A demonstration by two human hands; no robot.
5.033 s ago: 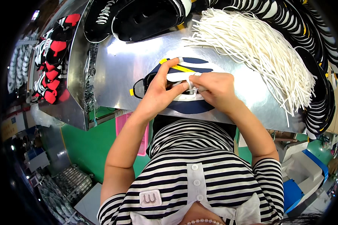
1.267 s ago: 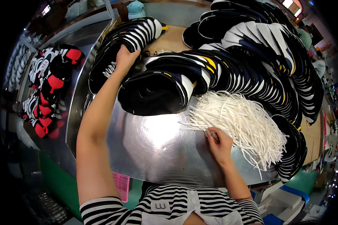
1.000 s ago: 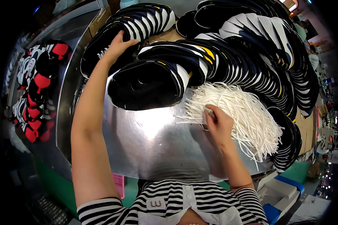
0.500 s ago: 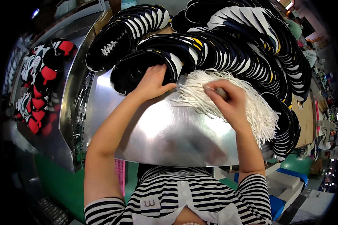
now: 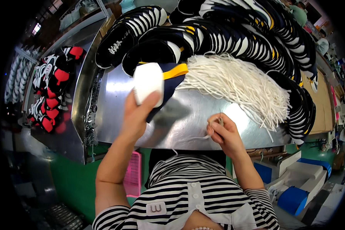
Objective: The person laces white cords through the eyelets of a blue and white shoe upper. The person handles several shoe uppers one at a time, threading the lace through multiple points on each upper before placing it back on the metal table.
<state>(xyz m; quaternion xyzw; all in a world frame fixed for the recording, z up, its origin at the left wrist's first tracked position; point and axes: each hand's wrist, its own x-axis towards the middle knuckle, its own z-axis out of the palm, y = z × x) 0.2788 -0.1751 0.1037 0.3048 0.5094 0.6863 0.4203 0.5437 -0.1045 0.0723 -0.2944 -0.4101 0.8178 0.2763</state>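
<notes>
My left hand point(image 5: 137, 113) grips a shoe upper point(image 5: 148, 81), raised above the metal table. A white panel of it faces up, with dark navy material and a yellow strap at its side. My right hand point(image 5: 227, 135) is closed in a pinch near the table's front edge. A white shoelace point(image 5: 198, 138) trails leftward from its fingers. Something small, thin and pointed also shows at the fingertips; its kind is unclear. Beyond the right hand lies a thick heap of white shoelaces point(image 5: 237, 84).
Long nested rows of black, white and yellow shoe uppers point(image 5: 234, 44) line the back and right of the metal table point(image 5: 115, 111). A raised metal edge point(image 5: 79, 103) bounds its left. Red, black and white shoe parts point(image 5: 51, 92) lie beyond. A pink basket point(image 5: 132, 174) stands below.
My left hand has lifted a shoe upper from the row and brought it nearer. The right hand has drawn back from the lace heap toward the front edge with a lace trailing.
</notes>
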